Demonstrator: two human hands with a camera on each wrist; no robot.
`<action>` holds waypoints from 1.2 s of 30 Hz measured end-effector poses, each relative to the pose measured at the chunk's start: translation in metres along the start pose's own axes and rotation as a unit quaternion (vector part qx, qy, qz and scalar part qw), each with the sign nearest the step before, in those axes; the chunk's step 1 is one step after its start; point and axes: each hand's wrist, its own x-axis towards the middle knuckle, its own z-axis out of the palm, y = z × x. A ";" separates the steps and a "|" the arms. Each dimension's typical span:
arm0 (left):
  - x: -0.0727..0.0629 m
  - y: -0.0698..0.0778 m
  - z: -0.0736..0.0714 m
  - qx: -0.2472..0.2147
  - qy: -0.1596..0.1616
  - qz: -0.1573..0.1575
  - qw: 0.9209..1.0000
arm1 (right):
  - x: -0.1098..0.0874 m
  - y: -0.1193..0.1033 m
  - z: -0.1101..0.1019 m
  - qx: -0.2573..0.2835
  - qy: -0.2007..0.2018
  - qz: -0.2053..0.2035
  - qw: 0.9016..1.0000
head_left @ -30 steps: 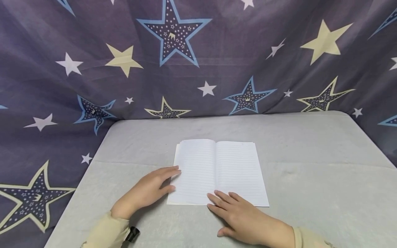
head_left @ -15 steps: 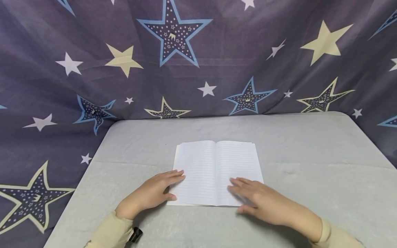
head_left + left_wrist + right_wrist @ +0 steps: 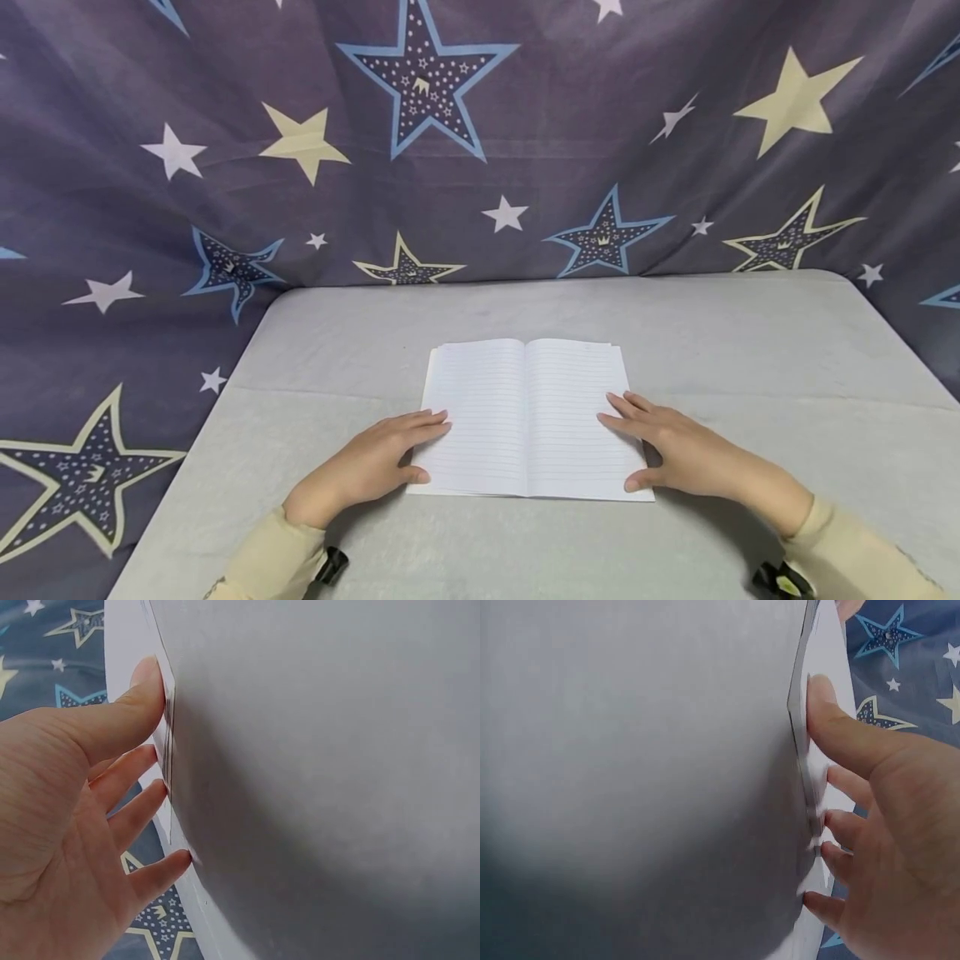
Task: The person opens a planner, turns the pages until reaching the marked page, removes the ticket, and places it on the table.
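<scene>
Notebook with white lined pages inside

The table has a pale grey, slightly mottled surface with 2 rounded far corners. A faint crease runs across it from side to side, passing behind 1 open notebook. The notebook lies directly on the table, near the middle, showing 2 white, lined pages, its spine pointing away from the near edge.
</scene>
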 end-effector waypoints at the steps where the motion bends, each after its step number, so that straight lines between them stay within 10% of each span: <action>1: 0.000 0.000 0.000 0.000 -0.001 0.000 1.000 | 0.000 0.001 0.000 0.000 0.001 -0.001 1.000; 28: 0.000 -0.001 0.002 0.003 0.006 0.009 1.000 | 0.024 -0.023 0.009 -0.066 0.115 0.095 0.987; 36: -0.001 0.001 0.001 0.002 0.006 0.008 1.000 | 0.035 -0.044 0.005 -0.004 0.186 -0.008 0.983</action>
